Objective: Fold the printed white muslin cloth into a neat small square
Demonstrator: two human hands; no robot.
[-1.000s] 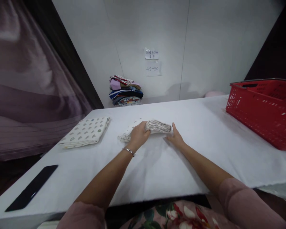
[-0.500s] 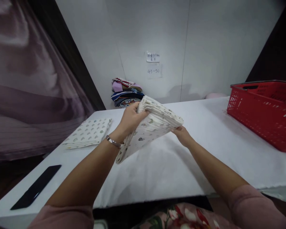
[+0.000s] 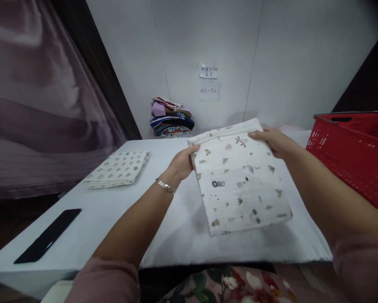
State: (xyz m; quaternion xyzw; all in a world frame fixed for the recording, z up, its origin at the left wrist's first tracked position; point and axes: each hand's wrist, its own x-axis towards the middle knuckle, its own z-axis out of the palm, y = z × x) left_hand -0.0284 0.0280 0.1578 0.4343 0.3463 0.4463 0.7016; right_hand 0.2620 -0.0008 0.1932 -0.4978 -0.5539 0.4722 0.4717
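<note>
I hold a folded white cloth (image 3: 239,181) printed with small animal and leaf shapes, lifted above the white table (image 3: 170,227) and hanging toward me. My left hand (image 3: 182,162), with a bracelet at the wrist, pinches its upper left corner. My right hand (image 3: 272,139) grips its upper right corner. Both hands are closed on the cloth's top edge.
A second folded patterned cloth (image 3: 118,168) lies on the table's left. A stack of coloured folded fabrics (image 3: 171,118) stands against the back wall. A red plastic basket (image 3: 356,155) sits at the right. A black flat object (image 3: 46,240) lies near the front left edge. A curtain hangs at left.
The cloth lay bunched on the table under my hands. I lifted it, turned it and opened it out flat between both hands, right hand moving up to the far corner.
</note>
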